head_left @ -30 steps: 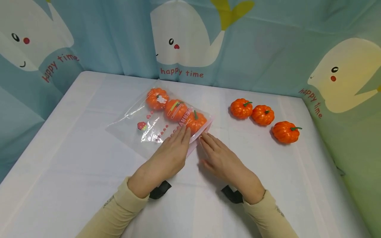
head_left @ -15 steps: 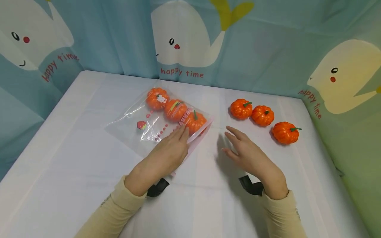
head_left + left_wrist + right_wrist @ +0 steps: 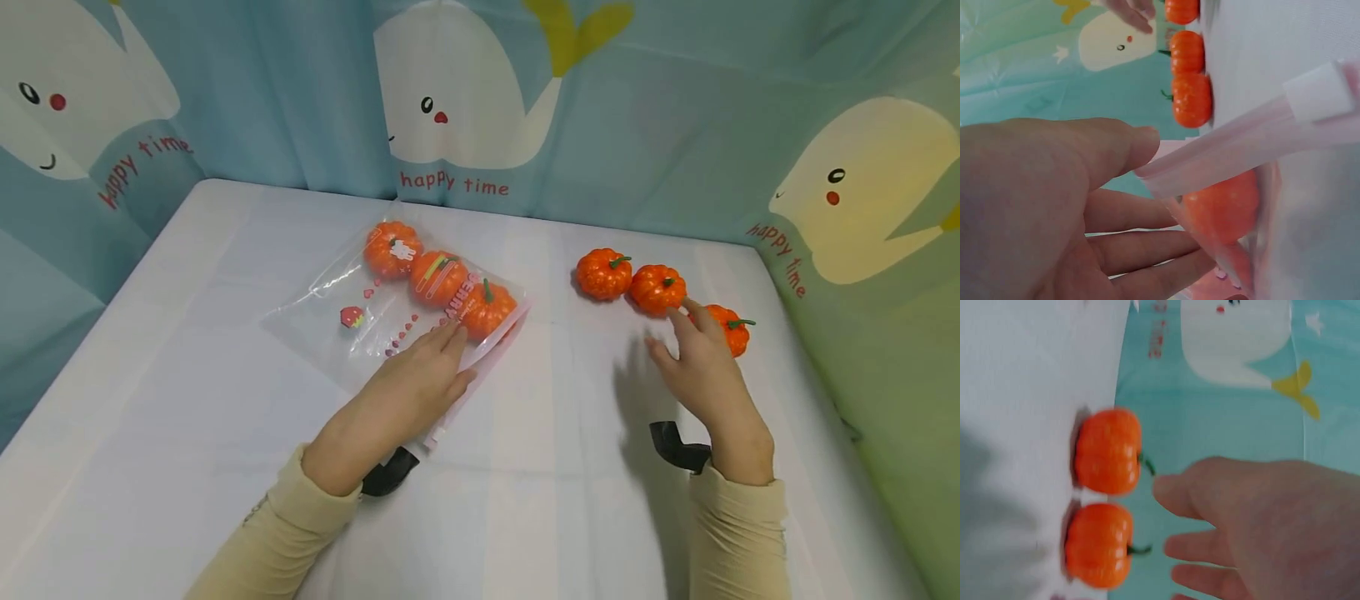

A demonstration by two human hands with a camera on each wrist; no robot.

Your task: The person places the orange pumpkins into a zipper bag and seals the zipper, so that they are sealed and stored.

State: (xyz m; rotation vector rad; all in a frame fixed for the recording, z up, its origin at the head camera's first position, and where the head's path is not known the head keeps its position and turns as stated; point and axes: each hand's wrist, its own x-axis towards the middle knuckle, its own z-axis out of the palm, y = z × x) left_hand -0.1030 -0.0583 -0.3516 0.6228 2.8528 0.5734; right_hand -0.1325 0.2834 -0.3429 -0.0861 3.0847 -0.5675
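In head view, the clear bag (image 3: 318, 321) is laid askew on the table (image 3: 547, 517), w/ 3 bagged pumpkins (image 3: 437, 280) lined up inside along its far R side. The pink zip edge (image 3: 1229, 153) is on the bag's near R side, & a white slider (image 3: 1317, 94) is shown on it in L wrist view. Whether the zip is parted can't be told.

L hand (image 3: 397, 390) is rested on the bag's film by the zip edge, thumb & fingers apart; no firm pinch is seen. R hand (image 3: 703, 362) is held well R of the bag, fingers spread, nothing gripped. By it the rightmost loose pumpkin (image 3: 737, 337) is partly hidden; contact can't be told. Btwn that one & the bag, 2 more pumpkins (image 3: 603, 273) are set side by side.

Handling (judged): pumpkins prob. light & rigid, skin glossy so maybe slippery; best taken round the ribbed sides w/ thumb opposed to fingers, thin stems avoided as pulls might snap or loosen them. Bag prob. v. light, limp, slick, easily creased or dragged; best held by the stiffer zip edge, not by loose film.
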